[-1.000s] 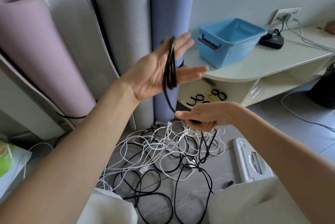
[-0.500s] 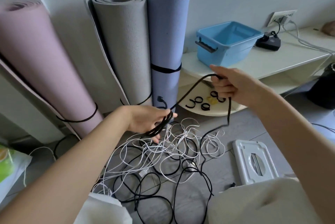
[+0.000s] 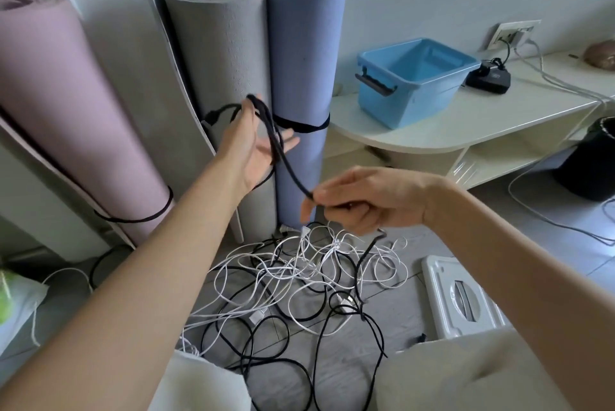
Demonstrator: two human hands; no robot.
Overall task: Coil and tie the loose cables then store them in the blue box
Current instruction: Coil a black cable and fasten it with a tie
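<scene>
My left hand (image 3: 256,147) is raised in front of the rolled mats, fingers spread and straight, with loops of a black cable (image 3: 289,166) hanging over the thumb and palm. From there the cable runs down to my right hand (image 3: 372,201), which pinches it in curled fingers. Below that hand it drops into the tangled pile of white and black cables (image 3: 299,280) on the floor. The blue box (image 3: 419,104) stands on the white shelf top at the right with nothing visible inside, well apart from both hands.
Pink (image 3: 66,111), grey (image 3: 219,54) and blue (image 3: 303,51) rolled mats lean on the wall. The white shelf unit (image 3: 472,124) carries a black charger (image 3: 489,77) plugged into a wall socket (image 3: 512,32). A white device (image 3: 462,300) lies on the floor, a black bin (image 3: 595,157) at the right.
My left hand rose from just above the floor pile to in front of the mats. My right hand came down and left from the shelf edge, bringing the cable toward the left hand.
</scene>
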